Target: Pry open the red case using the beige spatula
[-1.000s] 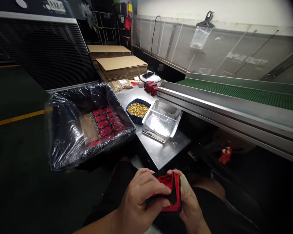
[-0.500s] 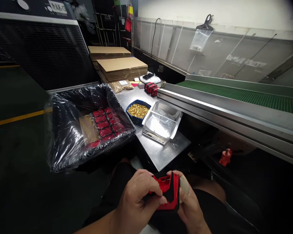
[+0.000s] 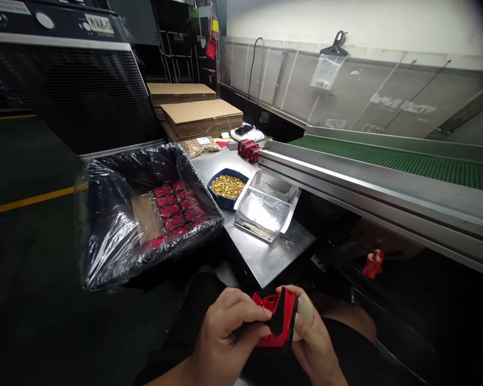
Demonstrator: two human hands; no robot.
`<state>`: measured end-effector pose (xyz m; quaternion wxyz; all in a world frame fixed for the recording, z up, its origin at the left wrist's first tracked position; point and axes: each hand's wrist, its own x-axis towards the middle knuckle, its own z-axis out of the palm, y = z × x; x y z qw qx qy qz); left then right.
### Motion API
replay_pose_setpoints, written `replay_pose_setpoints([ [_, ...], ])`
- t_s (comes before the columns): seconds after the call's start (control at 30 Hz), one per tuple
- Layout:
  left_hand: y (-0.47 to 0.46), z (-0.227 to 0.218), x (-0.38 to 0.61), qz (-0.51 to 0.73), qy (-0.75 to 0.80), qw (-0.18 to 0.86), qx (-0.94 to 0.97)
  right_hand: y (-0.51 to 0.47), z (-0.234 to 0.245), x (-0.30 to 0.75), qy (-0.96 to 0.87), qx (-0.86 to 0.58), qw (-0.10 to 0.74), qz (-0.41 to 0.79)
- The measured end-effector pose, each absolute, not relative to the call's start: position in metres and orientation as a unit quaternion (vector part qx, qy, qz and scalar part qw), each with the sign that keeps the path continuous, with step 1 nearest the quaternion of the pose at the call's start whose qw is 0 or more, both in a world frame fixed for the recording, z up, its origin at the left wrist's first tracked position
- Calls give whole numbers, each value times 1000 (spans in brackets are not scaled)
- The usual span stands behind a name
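Low in front of my lap is a red and black plastic housing [image 3: 279, 324], tilted, with an open red cavity facing up. My right hand [image 3: 316, 338] grips it from the right side; a pale covering wraps one of its fingers. At the housing's left edge, my left hand [image 3: 229, 327] has thumb and forefinger pinched together against it. Whatever lies between those fingertips is too small or hidden to make out. Beyond the hands, a blue bin [image 3: 224, 203] full of small brass-coloured pieces stands on the metal table [image 3: 261, 262].
A plastic-lined black crate [image 3: 116, 257] with rows of red parts stands left. A clear-fronted tray [image 3: 261, 212] sits beside the bin. Farther back are red-black parts [image 3: 248, 150], a bag of brass pieces [image 3: 200, 146] and stacked cardboard [image 3: 203, 115]. A green conveyor [image 3: 370, 161] runs right.
My left fingers have shifted slightly along the housing, which has turned a little in my right hand. The view has tilted slightly; the table things stay in place.
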<state>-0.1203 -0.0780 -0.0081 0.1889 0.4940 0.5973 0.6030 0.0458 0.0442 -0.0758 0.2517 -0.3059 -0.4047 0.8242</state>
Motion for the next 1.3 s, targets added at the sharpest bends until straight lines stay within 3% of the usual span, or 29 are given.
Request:
replay_pose_setpoints([
  [0.43,-77,-20,-123,538,656,192,494,51,-77,45,-429,-339,249,800],
  [0.73,-87,-41,-136,560,631,57,533,47,-86,31,-427,-349,246,797],
  [0.87,-86,-38,-134,591,633,69,494,41,-87,25,-400,-317,214,833],
  [1.3,-81,-33,-120,659,611,143,415,40,-85,29,-389,-316,235,833],
])
